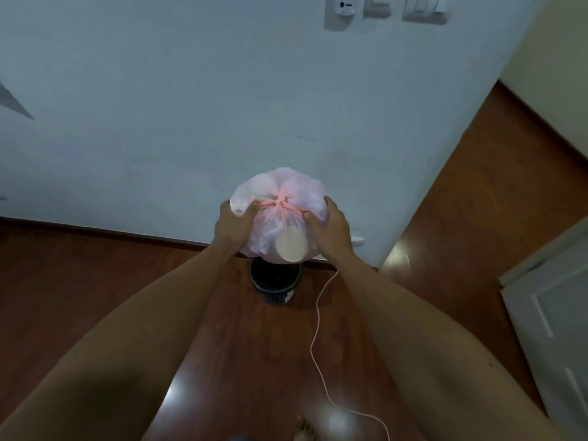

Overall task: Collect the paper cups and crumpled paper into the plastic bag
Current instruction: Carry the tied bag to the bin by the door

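A pale pink plastic bag is full and tied in a knot at its top. I hold it up in front of me, above a dark waste bin on the floor. My left hand grips the bag's left side, fingers curled into the plastic. On the right side, my right hand grips it the same way. A paper cup shows through the thin plastic near the bag's front, its round end facing me. No crumpled paper can be made out inside.
A white wall stands right behind the bin, with switches and a socket high up. A thin white cord snakes over the brown wooden floor. A white door stands at the right. A bare foot shows at the bottom edge.
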Demonstrator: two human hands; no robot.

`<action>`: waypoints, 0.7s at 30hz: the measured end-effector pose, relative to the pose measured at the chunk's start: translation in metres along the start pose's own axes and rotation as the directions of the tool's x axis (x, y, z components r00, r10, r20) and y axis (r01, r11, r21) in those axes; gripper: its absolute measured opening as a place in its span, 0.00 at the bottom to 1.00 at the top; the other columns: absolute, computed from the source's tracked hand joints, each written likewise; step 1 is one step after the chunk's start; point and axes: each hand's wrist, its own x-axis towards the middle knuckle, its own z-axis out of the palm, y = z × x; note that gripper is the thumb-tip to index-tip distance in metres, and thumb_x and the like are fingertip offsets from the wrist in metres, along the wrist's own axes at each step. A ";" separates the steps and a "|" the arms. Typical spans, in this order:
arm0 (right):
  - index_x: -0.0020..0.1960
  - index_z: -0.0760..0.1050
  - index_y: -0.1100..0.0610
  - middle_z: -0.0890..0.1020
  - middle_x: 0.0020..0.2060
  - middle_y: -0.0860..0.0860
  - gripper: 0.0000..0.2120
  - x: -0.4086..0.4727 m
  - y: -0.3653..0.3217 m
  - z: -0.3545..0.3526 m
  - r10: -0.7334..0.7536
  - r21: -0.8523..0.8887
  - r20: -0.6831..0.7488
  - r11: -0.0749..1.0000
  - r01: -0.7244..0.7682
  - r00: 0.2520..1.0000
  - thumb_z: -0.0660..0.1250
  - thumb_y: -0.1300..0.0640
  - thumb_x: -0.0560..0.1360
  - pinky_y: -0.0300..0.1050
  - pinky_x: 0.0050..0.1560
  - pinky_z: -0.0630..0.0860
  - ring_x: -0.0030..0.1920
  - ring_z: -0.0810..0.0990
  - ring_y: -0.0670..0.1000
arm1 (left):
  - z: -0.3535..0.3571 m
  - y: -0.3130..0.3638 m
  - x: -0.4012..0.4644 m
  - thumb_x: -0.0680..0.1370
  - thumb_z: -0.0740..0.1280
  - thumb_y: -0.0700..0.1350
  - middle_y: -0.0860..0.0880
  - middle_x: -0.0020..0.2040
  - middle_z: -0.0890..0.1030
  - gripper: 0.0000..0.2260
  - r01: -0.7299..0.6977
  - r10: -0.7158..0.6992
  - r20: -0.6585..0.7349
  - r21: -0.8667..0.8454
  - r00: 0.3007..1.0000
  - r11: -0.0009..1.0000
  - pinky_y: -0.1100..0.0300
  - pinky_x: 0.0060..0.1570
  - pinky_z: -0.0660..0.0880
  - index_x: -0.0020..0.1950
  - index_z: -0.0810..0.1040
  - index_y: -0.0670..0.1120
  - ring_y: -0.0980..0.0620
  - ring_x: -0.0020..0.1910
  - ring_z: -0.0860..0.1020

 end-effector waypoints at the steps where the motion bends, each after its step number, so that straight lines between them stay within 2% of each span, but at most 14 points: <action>1: 0.76 0.66 0.50 0.75 0.71 0.52 0.34 0.012 0.001 0.009 -0.004 -0.006 0.005 1.000 0.004 1.000 0.66 0.38 0.74 0.48 0.64 0.72 0.69 0.74 0.56 | 0.000 0.002 0.008 0.63 0.65 0.81 0.47 0.59 0.83 0.45 0.021 -0.021 -0.003 -0.008 1.000 1.000 0.48 0.59 0.79 0.67 0.75 0.49 0.45 0.58 0.82; 4: 0.74 0.67 0.48 0.76 0.69 0.51 0.33 0.043 0.003 0.033 0.026 0.002 0.006 1.000 -0.026 1.000 0.66 0.38 0.73 0.50 0.64 0.74 0.68 0.75 0.55 | 0.005 0.002 0.036 0.74 0.70 0.67 0.43 0.66 0.78 0.37 0.101 -0.100 0.011 -0.041 0.995 0.994 0.57 0.57 0.72 0.73 0.67 0.44 0.41 0.64 0.77; 6: 0.77 0.65 0.49 0.74 0.71 0.51 0.33 0.061 0.006 0.049 0.052 0.008 -0.008 0.999 -0.052 0.999 0.68 0.40 0.74 0.51 0.67 0.72 0.70 0.73 0.55 | 0.010 -0.003 0.058 0.76 0.71 0.62 0.41 0.66 0.77 0.35 0.135 -0.134 0.026 -0.031 0.991 0.990 0.58 0.54 0.69 0.73 0.64 0.43 0.40 0.64 0.76; 11: 0.79 0.62 0.49 0.71 0.75 0.52 0.36 0.108 0.029 0.094 0.126 -0.010 -0.057 0.992 -0.127 0.990 0.68 0.40 0.76 0.51 0.69 0.70 0.73 0.71 0.56 | 0.024 -0.029 0.126 0.77 0.70 0.62 0.42 0.63 0.77 0.32 0.128 -0.129 0.130 0.016 0.983 0.992 0.57 0.52 0.70 0.70 0.64 0.43 0.40 0.61 0.77; 15: 0.80 0.62 0.51 0.71 0.75 0.54 0.36 0.134 0.068 0.133 0.178 -0.016 -0.087 0.984 -0.180 0.980 0.69 0.42 0.77 0.48 0.70 0.67 0.74 0.70 0.55 | 0.048 -0.069 0.169 0.77 0.69 0.61 0.46 0.56 0.75 0.30 0.142 -0.151 0.207 0.056 0.967 0.988 0.56 0.52 0.70 0.69 0.62 0.44 0.43 0.55 0.77; 18: 0.79 0.64 0.54 0.73 0.73 0.56 0.35 0.147 0.107 0.165 0.219 -0.039 -0.087 0.974 -0.223 0.972 0.70 0.43 0.77 0.49 0.70 0.69 0.72 0.71 0.56 | 0.073 -0.113 0.193 0.78 0.70 0.60 0.46 0.56 0.75 0.29 0.190 -0.200 0.237 0.068 0.951 0.980 0.55 0.52 0.72 0.67 0.61 0.44 0.45 0.53 0.77; 21: 0.75 0.67 0.53 0.76 0.69 0.54 0.34 0.165 0.163 0.203 0.260 -0.074 -0.076 0.961 -0.265 0.963 0.69 0.38 0.75 0.53 0.68 0.72 0.70 0.74 0.57 | 0.109 -0.172 0.221 0.78 0.70 0.59 0.45 0.57 0.76 0.29 0.225 -0.236 0.261 0.072 0.936 0.972 0.55 0.53 0.72 0.67 0.61 0.43 0.44 0.54 0.77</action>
